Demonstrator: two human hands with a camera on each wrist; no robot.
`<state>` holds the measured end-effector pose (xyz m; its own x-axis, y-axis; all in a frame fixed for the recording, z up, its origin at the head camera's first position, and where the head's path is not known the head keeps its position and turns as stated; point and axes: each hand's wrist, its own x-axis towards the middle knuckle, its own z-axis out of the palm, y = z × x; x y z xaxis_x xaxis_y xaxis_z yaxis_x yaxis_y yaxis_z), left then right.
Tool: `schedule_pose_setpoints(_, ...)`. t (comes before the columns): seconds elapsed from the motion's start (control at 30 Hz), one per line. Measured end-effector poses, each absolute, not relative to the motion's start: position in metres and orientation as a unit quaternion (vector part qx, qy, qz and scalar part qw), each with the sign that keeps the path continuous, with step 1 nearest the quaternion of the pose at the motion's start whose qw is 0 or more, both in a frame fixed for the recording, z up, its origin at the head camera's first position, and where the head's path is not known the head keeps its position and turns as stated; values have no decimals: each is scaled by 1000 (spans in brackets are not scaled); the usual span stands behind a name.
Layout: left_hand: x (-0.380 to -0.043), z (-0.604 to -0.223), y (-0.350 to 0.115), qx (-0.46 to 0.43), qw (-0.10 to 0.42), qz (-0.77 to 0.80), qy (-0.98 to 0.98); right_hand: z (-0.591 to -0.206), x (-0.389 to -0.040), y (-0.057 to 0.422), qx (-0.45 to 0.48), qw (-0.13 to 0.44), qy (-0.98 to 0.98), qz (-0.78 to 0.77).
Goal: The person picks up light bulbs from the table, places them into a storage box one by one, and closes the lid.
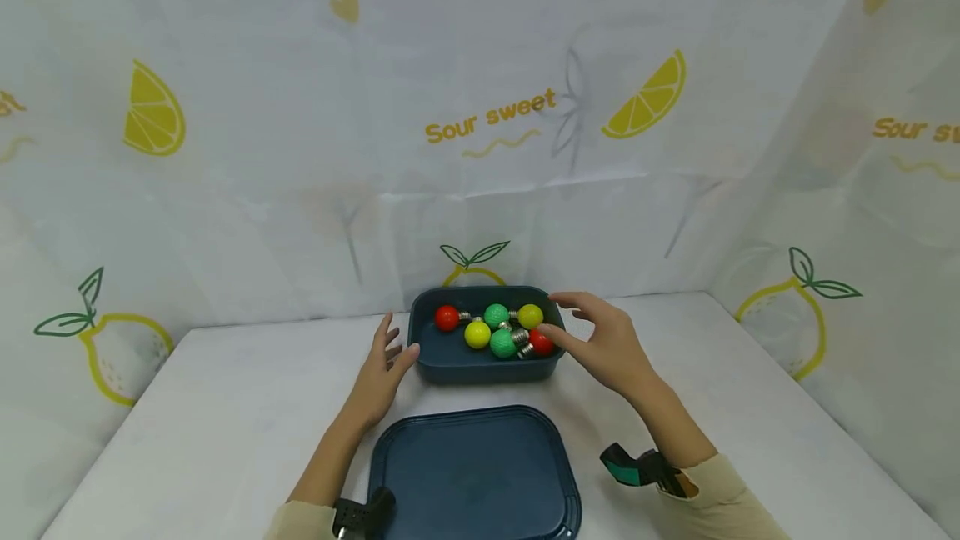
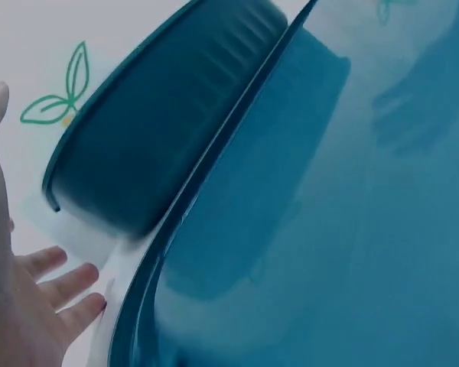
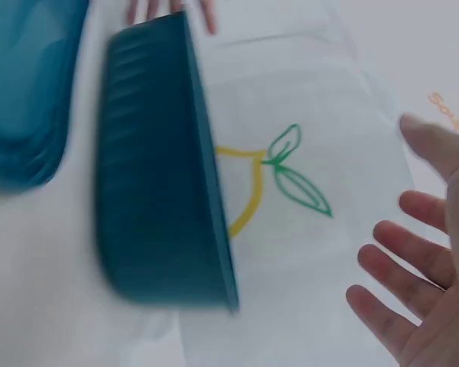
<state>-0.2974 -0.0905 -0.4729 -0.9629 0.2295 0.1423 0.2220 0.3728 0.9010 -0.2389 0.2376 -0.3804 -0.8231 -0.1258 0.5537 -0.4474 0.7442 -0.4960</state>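
A dark blue box (image 1: 480, 372) stands at the back of the table. Inside lie small bulbs with metal screw bases: red (image 1: 447, 317), yellow (image 1: 477, 334) and green (image 1: 503, 343). My left hand (image 1: 378, 373) is beside the box's left end, fingers spread and holding nothing; the left wrist view shows its fingers apart from the box wall (image 2: 161, 130). Around the right end, my right hand (image 1: 611, 340) has thumb and fingers spread. A gap separates those fingers from the box (image 3: 161, 176) in the right wrist view.
A flat dark blue lid (image 1: 472, 473) with a raised rim lies in front of the box. Behind, a white curtain (image 1: 285, 107) printed with lemons hangs along the table's back edge and continues down the sides. Dark straps (image 1: 637, 469) are on both wrists.
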Motion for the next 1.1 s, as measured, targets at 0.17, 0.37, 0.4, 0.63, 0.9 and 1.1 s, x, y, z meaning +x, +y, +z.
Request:
schedule_pose_setpoints(0.17,-280,-473,-114,149,9,504,851,-395,-212,256,167,222,-915,291)
schedule_pose_setpoints(0.37,-249,-478,-139,177,23,468,865,-433,-182,272,169,172,-922,304)
schedule_pose_setpoints(0.4,-244,-479,-142,187,27,464,865,-440,-179,275,173,165,-920,310)
schedule_pose_setpoints(0.63,-224,-488,-151,254,-5,394,883,-475,-175,285,216,135,-895,367)
schedule_pose_setpoints(0.9,-220,-486,-153,282,21,343,896,-484,-176,287,271,82,-912,297)
schedule_pose_setpoints(1.1,-217,-487,-160,372,43,328,867,-483,-174,282,272,50,-937,214)
